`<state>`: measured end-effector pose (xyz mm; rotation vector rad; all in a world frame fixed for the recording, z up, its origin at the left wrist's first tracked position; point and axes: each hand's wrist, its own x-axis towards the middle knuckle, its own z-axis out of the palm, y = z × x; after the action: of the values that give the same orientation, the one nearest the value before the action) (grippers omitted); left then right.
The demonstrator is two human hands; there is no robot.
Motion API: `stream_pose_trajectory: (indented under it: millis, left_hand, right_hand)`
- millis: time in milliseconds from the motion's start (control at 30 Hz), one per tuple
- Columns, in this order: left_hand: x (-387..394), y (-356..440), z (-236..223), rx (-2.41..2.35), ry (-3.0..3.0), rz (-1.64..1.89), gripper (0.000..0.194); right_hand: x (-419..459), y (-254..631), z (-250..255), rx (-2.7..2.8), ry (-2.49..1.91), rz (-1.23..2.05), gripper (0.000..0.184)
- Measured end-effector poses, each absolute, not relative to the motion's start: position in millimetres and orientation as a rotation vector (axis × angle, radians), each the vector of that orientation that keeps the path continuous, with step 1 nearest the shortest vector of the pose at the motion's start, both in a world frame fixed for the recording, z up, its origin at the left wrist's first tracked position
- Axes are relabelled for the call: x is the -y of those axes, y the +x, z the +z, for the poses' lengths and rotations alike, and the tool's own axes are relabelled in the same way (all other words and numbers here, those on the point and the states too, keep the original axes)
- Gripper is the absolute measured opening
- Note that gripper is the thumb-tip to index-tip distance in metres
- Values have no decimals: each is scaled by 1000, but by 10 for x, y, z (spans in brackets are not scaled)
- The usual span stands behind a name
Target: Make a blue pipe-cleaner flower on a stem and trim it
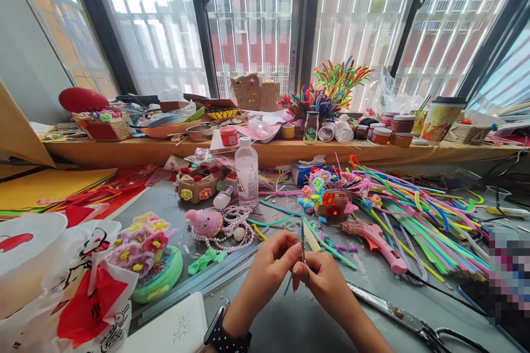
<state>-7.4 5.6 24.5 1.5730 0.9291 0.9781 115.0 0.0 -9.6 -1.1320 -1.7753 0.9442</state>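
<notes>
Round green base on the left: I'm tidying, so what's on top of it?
Fluffy flowers and a multicoloured speckled patch; whatever the flowers cover on the green base can't be seen.

From my end I see a dark-faced watch [216, 322] with a lighter edge above my left hand [276, 258], its black band [232, 337] dotted white; my right forearm [359, 317] is bare.
</notes>
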Motion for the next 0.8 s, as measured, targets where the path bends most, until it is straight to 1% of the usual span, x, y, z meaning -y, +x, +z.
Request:
stream_pose_trajectory:
  millis: [233,400,500,633,800]
  left_hand:
    - [-70,-81,180,-949,1584,1006,20]
    - [-78,-89,201,-957,1576,1102,17]
    - [-50,-98,258,-855,1489,1110,16]
    - [-3,-108,319,-742,1375,1005,17]
    - [14,-129,309,-655,1273,999,17]
  right_hand:
    - [5,1145,-73,1749,-1205,892,69]
    - [5,1135,-93,1757,-1195,914,70]
    - [7,1126,-112,1769,-1118,983,70]
    - [20,1125,-137,1794,-972,1107,69]
    - [59,1148,-104,1818,-862,1271,63]
